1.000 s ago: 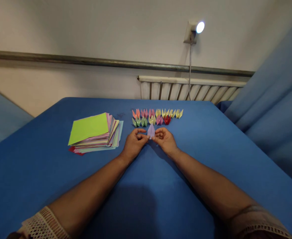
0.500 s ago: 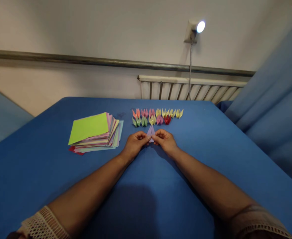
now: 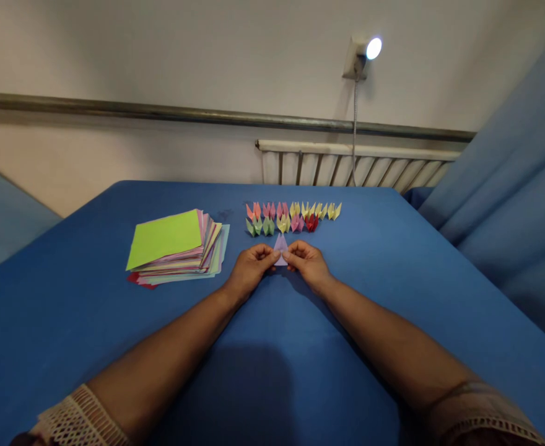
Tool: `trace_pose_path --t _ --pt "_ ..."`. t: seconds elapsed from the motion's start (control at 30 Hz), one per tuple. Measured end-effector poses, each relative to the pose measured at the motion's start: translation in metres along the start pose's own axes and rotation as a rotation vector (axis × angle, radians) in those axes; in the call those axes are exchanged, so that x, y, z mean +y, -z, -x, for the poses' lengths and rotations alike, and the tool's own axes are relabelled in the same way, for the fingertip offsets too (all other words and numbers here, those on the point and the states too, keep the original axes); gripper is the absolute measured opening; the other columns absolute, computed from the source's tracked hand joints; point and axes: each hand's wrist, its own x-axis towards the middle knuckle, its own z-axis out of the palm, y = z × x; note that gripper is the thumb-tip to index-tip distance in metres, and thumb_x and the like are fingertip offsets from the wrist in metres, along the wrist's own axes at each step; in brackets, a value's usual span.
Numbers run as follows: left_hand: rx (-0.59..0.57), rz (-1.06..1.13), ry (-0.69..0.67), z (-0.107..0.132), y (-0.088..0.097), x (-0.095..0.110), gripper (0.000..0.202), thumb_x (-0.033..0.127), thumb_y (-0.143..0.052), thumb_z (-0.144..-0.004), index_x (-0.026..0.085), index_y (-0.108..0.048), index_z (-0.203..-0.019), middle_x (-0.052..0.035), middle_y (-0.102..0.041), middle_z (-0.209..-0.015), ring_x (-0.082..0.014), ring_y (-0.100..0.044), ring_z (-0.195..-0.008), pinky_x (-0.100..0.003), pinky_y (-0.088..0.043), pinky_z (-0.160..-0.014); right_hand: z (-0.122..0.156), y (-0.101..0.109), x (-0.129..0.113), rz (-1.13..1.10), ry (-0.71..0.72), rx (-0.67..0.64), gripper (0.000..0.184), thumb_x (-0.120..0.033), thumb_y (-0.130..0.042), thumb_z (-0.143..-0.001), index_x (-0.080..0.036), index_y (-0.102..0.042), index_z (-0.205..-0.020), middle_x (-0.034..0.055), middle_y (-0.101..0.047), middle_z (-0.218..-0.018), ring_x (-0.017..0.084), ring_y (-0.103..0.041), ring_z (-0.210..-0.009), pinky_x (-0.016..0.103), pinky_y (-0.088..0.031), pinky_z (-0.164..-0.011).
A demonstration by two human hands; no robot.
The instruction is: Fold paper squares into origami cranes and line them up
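Note:
A small piece of folded lilac origami paper [image 3: 280, 244] is held between my two hands, its narrow end pointing away from me. My left hand [image 3: 252, 267] pinches its left edge between thumb and fingers. On the opposite edge, my right hand [image 3: 310, 264] has the same kind of pinch. Both thumbs lie on top of the paper, nearly meeting; the fingertips beneath are partly hidden. Just beyond stand two rows of small folded paper cranes [image 3: 283, 224] in green, yellow, pink, red and orange.
A stack of coloured paper sheets [image 3: 165, 240], lime green on top, lies left of my hands on the blue table [image 3: 374, 248]. Behind the table are a radiator [image 3: 309, 148], a metal pipe [image 3: 184, 113] and a lit plug-in lamp [image 3: 373, 48]. A blue curtain [image 3: 509, 204] hangs at right.
Both hands keep their pinch on the lilac paper. Its visible inner folds look slightly different between the thumbs; otherwise the scene stays the same.

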Motion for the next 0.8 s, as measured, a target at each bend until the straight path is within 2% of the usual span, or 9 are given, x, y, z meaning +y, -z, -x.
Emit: trace_pose_path --t 0.13,0.27,0.43,0.63,0.8 --pt "-0.027 -0.013 -0.004 0.0004 0.0003 0.0014 0.037 0.051 -0.066 -0.073 0.016 -0.058 -0.063 0.0017 -0.056 -0.055 -0.0102 -0.048 -0.052 -0.023 -0.037 -0.053 -0.0001 0.0000 -0.0001 -0.004 -0.001 -0.005 0.033 -0.047 -0.073 -0.063 -0.020 -0.054 -0.063 -0.0058 -0.053 -0.050 0.008 -0.045 -0.045 0.023 -0.038 -0.047" --pt "0.000 0.044 -0.013 -0.0001 -0.0011 0.0013 0.033 0.044 -0.076 -0.064 0.016 -0.061 -0.075 0.0032 -0.057 -0.062 -0.0099 -0.050 -0.056 -0.022 -0.038 -0.055 0.0004 -0.0011 0.0010 0.044 0.028 -0.013 0.032 -0.046 -0.073 -0.063 -0.021 -0.053 -0.062 -0.0069 -0.050 -0.049 0.008 -0.045 -0.045 0.022 -0.039 -0.047" --pt "0.046 0.052 -0.027 -0.0022 0.0013 -0.0006 0.034 0.046 -0.074 -0.065 0.016 -0.060 -0.065 0.0028 -0.056 -0.060 -0.0097 -0.049 -0.055 -0.022 -0.039 -0.054 0.0028 -0.0025 0.0034 0.071 0.032 -0.115 0.029 -0.043 -0.073 -0.064 -0.020 -0.054 -0.061 -0.0064 -0.052 -0.052 0.008 -0.046 -0.046 0.022 -0.040 -0.048" --pt "0.018 0.058 -0.004 -0.0024 0.0030 0.0000 0.041 0.055 -0.064 -0.074 0.016 -0.058 -0.064 0.0018 -0.055 -0.057 -0.0109 -0.049 -0.053 -0.023 -0.039 -0.052 0.0027 -0.0015 0.0054 0.062 0.017 -0.140 0.027 -0.040 -0.072 -0.065 -0.020 -0.054 -0.062 -0.0061 -0.053 -0.054 0.008 -0.046 -0.046 0.023 -0.040 -0.048" --pt "0.006 0.021 -0.017 -0.0017 0.0005 -0.0002 0.037 0.047 -0.077 -0.061 0.015 -0.060 -0.068 0.0038 -0.055 -0.059 -0.0093 -0.049 -0.053 -0.022 -0.037 -0.052 0.0020 -0.0006 0.0060 0.076 0.031 -0.102 0.027 -0.040 -0.070 -0.067 -0.021 -0.052 -0.063 -0.0073 -0.050 -0.051 0.008 -0.046 -0.046 0.022 -0.039 -0.048"
